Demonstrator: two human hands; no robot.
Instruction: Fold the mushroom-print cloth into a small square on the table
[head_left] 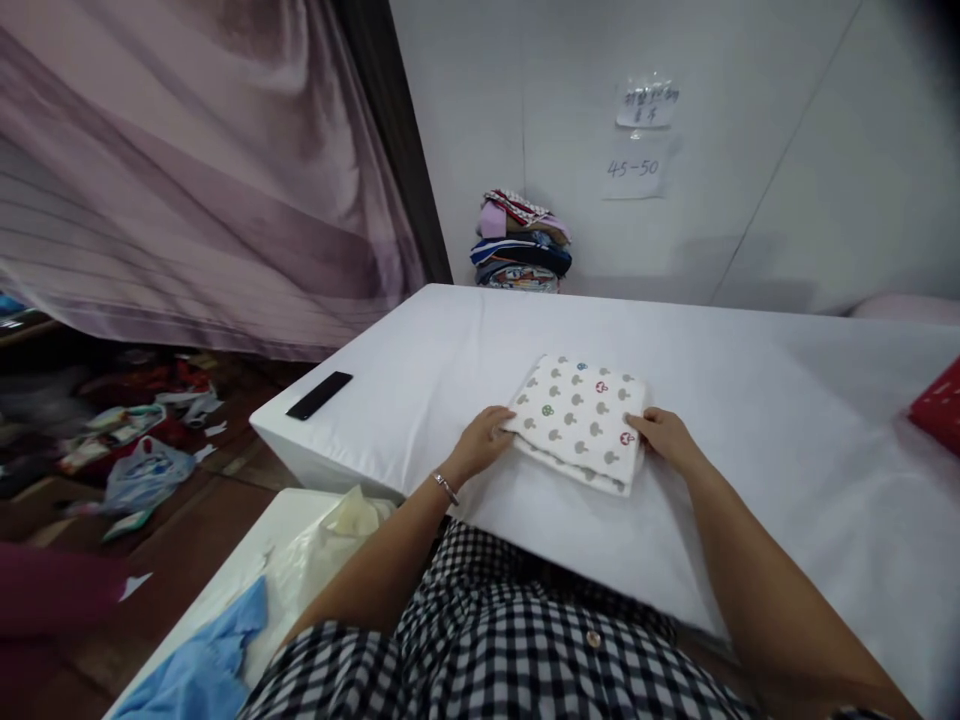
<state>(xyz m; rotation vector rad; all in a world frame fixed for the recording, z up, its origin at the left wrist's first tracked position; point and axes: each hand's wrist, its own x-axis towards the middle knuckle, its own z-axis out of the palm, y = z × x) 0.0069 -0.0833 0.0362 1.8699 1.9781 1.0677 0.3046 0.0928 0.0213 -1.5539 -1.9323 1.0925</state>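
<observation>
A folded white cloth (579,420) printed with grey, red and green mushrooms lies on the white table (787,420) in front of me. My left hand (480,440) grips its left edge, fingers curled onto the fabric. At the cloth's right edge, my right hand (666,436) pinches the near corner. Both forearms reach forward over my checked shirt.
A black flat device (319,395) lies near the table's left corner. A stack of folded clothes (521,245) sits against the back wall. A red item (941,405) is at the right edge. Lower left holds a white surface with blue cloth (202,670) and plastic; the floor is littered.
</observation>
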